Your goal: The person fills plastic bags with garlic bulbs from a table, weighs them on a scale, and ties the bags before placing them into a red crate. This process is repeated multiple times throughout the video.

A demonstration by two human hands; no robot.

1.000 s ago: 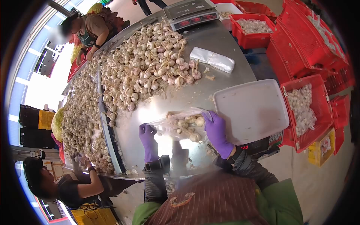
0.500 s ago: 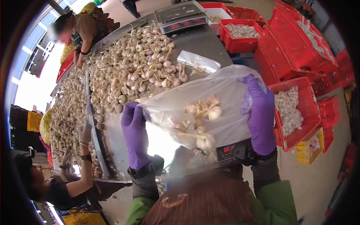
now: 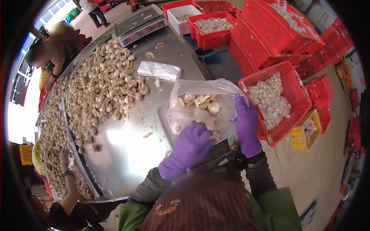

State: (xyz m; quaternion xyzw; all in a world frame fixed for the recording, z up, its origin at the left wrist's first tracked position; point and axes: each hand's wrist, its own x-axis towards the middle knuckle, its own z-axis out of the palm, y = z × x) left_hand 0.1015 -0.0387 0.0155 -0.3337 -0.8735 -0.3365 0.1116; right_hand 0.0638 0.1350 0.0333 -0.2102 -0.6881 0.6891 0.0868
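A clear plastic bag (image 3: 185,87) with several garlic bulbs (image 3: 213,107) in it lies over a tray (image 3: 163,125) on a digital scale (image 3: 211,154). My right hand (image 3: 246,127), in a purple glove, pinches the bag's right edge near its mouth. My left hand (image 3: 189,150), gloved the same way, is at the near left side of the bag with its fingers curled in. What those fingers hold is hidden. Part of the scale's keypad shows by my right wrist.
A large heap of garlic (image 3: 104,77) covers the left of the metal table (image 3: 127,154), split by a metal divider (image 3: 73,134). Flat plastic bags (image 3: 159,71) and another scale (image 3: 139,24) lie farther back. Red crates (image 3: 287,109) of bagged garlic stand right. Two people work at left.
The bag has gone from being held up between both hands to resting on the scale. My left hand has let go of its left edge and moved right. The view has turned rightward.
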